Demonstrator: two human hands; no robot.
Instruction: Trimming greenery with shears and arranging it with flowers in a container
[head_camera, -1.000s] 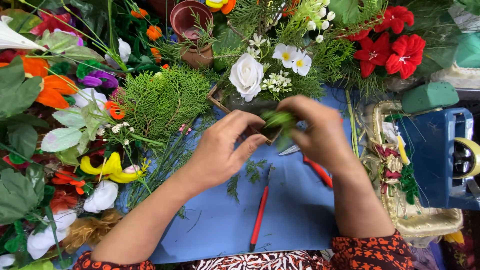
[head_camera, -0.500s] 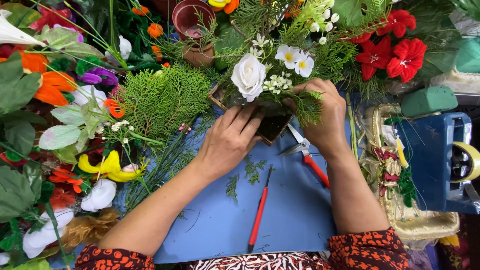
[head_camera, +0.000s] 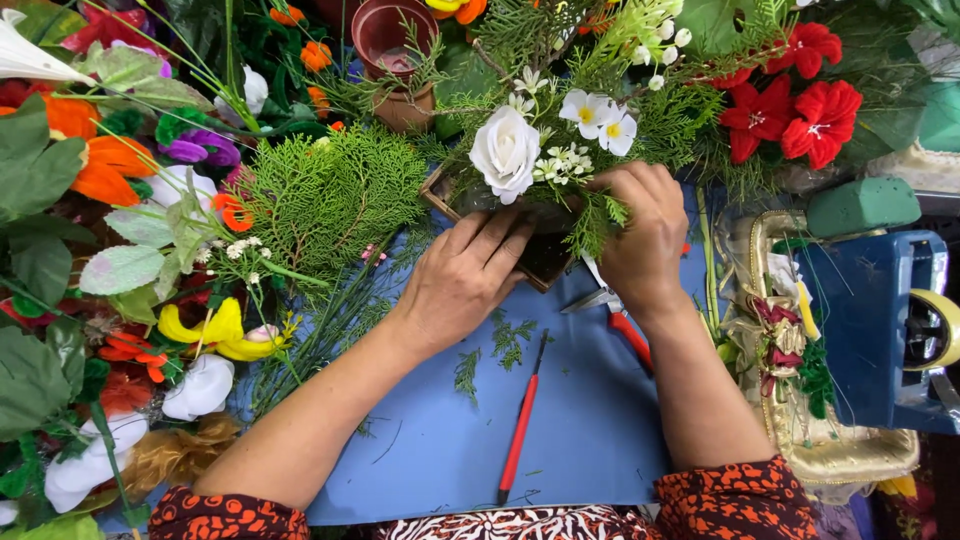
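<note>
I see my left hand (head_camera: 462, 282) flat on the brown basket (head_camera: 540, 262), fingers together. My right hand (head_camera: 640, 232) curls around a green sprig (head_camera: 598, 215), fingertips hidden. Flowers cover most of the basket, and my wrist crosses the scissors (head_camera: 615, 318).

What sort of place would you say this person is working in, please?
Probably a florist's workbench: both hands, left hand and right hand, work at a small arrangement with a white rose, among heaped flowers, a green foam block and red-handled scissors.

Hands (head_camera: 470, 280) on flower arrangement (head_camera: 520, 160) (blue mat (head_camera: 580, 420))
</note>
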